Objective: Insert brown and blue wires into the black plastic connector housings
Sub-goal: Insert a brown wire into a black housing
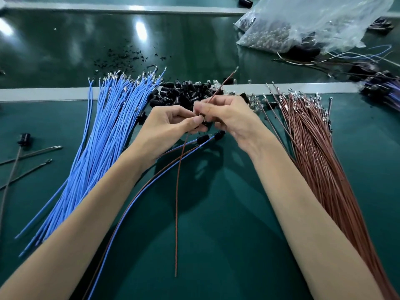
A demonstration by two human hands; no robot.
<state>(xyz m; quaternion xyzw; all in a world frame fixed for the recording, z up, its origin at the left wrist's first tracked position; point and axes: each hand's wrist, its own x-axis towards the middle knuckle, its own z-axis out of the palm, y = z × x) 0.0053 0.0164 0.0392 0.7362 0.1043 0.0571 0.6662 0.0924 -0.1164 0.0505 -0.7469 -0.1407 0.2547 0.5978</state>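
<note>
Green mat (216,234) under my forearms, both hands meeting mid-frame over one connector.

Nearest me, the tail of a brown wire (177,213) hangs toward the bottom edge. Beside it lies a wired pair (138,200), blue and brown, parked close so it stays out of the stock. At centre my left hand (171,124) is curled, thumb and forefinger pinching a black housing (203,121) to steady it. My right hand (233,118), fingers also curled, pinches the brown wire, whose terminal end points up and to the right. I cannot tell if it has entered the housing. The blue bundle (108,137) fans at left and the brown bundle (313,152) at right, one per hand. Beyond sit the pile of housings (184,92) and, upper right, a plastic bag (313,22).
</note>
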